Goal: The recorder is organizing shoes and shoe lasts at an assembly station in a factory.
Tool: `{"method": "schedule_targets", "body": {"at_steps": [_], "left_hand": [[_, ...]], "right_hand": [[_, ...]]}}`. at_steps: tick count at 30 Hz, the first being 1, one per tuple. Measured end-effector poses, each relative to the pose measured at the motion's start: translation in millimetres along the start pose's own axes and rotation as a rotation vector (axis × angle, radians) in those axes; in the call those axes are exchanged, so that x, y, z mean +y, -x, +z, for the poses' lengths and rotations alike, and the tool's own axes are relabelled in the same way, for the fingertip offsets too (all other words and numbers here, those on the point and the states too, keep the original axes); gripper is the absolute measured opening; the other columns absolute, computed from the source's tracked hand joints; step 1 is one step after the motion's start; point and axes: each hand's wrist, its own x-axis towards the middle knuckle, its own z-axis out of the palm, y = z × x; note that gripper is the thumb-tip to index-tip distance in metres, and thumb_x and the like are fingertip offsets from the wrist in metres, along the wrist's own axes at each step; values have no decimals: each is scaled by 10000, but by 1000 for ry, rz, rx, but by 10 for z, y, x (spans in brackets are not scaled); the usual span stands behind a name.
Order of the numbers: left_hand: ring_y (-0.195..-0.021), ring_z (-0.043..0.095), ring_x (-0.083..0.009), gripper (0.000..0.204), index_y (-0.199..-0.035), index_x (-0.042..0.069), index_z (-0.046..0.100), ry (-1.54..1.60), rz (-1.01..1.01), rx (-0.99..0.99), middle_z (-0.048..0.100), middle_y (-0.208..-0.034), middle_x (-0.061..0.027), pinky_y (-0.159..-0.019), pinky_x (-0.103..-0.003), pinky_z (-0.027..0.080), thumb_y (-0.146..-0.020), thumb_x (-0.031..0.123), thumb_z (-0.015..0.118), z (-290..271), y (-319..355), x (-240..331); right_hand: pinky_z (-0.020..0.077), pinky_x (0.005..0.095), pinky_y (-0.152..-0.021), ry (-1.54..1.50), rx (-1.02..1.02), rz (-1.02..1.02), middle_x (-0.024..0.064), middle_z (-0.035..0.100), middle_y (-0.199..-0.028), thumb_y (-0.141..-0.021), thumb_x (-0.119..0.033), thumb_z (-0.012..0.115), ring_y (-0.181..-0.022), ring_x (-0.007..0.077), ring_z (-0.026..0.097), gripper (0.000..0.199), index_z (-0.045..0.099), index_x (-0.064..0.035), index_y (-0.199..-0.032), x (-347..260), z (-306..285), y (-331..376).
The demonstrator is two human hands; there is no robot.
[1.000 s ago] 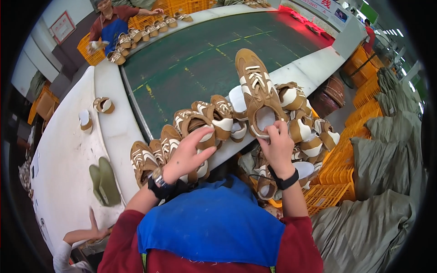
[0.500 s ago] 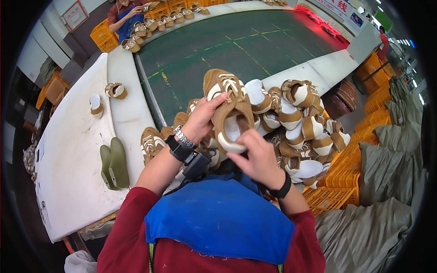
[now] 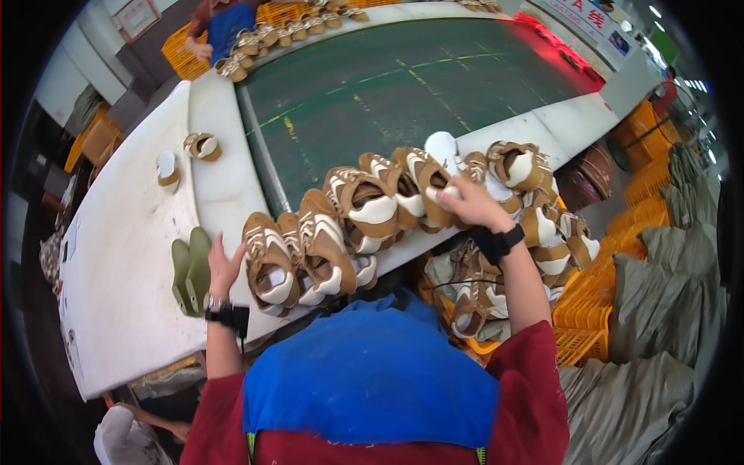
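My right hand grips the heel of a brown-and-white sneaker, standing at the right end of a row on the white table edge. My left hand is open, thumb and fingers apart, holding nothing. It is between a pair of green shoe lasts and the leftmost sneaker of the row. Several sneakers stand close together between my hands, toes away from me and heels towards me; another sneaker is near the middle. Whether the left fingertips touch the leftmost sneaker, I cannot tell.
More sneakers are piled at the right, above orange crates. A green conveyor belt lies ahead. Two shoes sit on the white table. A co-worker in a blue apron stands far left; another person's arm shows lower left.
The sneaker I held up in both hands is no longer raised there. My left hand has moved left, empty and open; my right hand has moved right and forward onto a sneaker's heel.
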Motion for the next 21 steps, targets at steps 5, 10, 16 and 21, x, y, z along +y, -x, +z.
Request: {"method": "schedule_targets", "body": {"at_steps": [5,10,16,21], "left_hand": [[-1191,411,-204,585,-1351,11,291,1136,-438,-523,422,-1306,-119,-988,-319,340,-926,378,454,339,551,84],[-1197,393,-182,559,-1354,6,276,1127,-398,-575,371,-1344,-96,-988,-304,337,-940,344,439,218,709,414],[-1221,379,-256,641,-1331,-58,281,533,-244,-127,367,-1327,-201,-1025,-337,289,-878,308,548,354,567,334],[-1174,437,-271,449,-1213,-7,455,460,33,99,470,-1255,-158,-997,-350,320,-811,135,594,-222,473,1084]], "right_hand": [[457,349,-783,-130,-265,5,193,609,-985,-831,-441,542,-879,298,604,528,484,-52,-1183,-107,-161,238],[471,374,-814,48,5,-47,175,581,-1111,-809,-414,583,-975,292,587,548,496,-74,-1229,190,-660,24],[477,392,-788,233,33,309,219,582,-1049,-746,-452,614,-932,324,587,663,410,-126,-1286,1201,-868,-519],[463,310,-559,-169,212,431,119,588,-789,-705,-144,672,-648,185,570,478,453,-69,-1123,1044,-811,-346]]}}
